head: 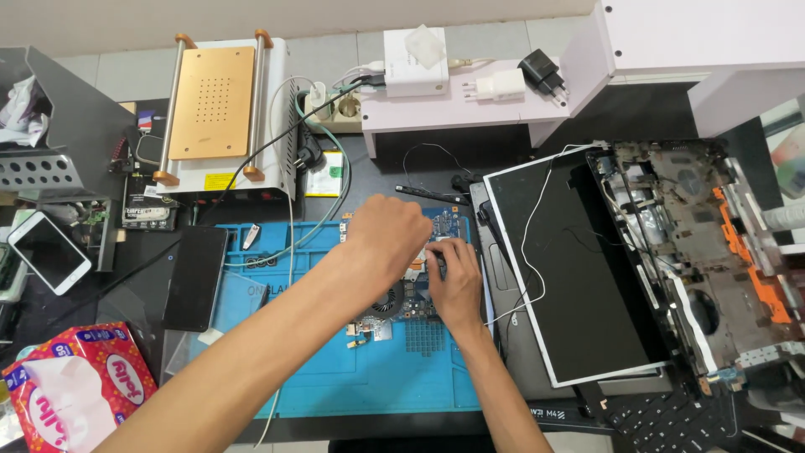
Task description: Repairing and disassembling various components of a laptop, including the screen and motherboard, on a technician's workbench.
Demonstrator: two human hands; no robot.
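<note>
A blue laptop motherboard (401, 304) with a round fan lies on a blue work mat (352, 377) in the middle of the desk. My left hand (387, 236) rests over the board's upper part in a loose fist, hiding what is beneath it. My right hand (457, 281) presses down on the board's right side, fingers bent and pinched near a small part by the left hand. Whether either hand grips a tool is hidden.
A laptop screen panel (570, 268) and an opened laptop base (696, 243) lie at right. A heating plate machine (222, 113) stands at back left, a dark phone (195, 277) and white phone (48, 252) at left, a red tissue pack (75, 390) at front left. Chargers sit on a white shelf (457, 96).
</note>
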